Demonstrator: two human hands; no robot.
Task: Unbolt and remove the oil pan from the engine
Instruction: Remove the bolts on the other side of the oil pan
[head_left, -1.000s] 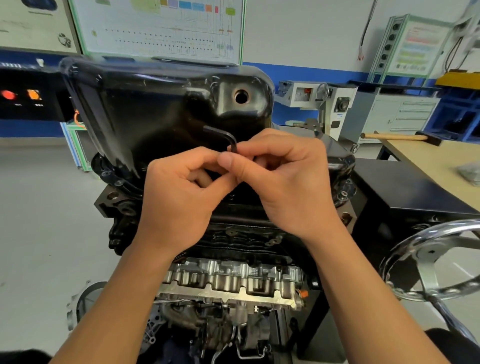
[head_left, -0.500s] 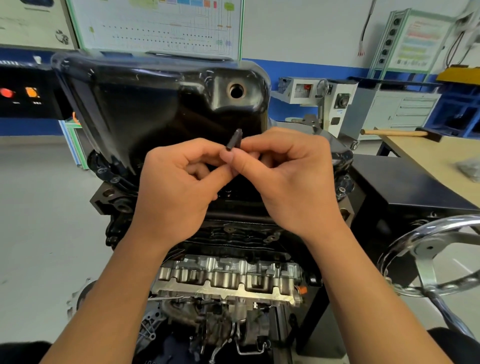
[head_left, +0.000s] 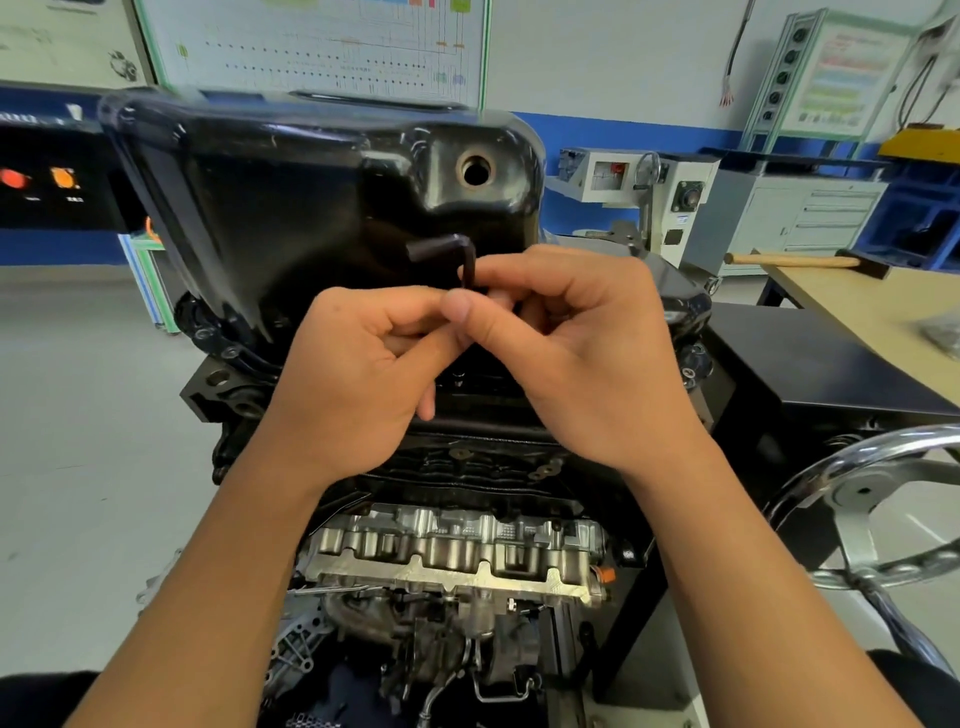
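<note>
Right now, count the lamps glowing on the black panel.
2: red lamp at the frame's left edge, orange lamp just right of it. Others may be cut off.

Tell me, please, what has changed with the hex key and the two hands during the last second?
The short arm of the hex key swung round: left, then toward the camera, now left again. The left hand and the right hand kept pinching its shaft. The oil pan stayed on the engine.

Glossy black oil pan (head_left: 291, 208), matt hex key (head_left: 457, 248)
</note>
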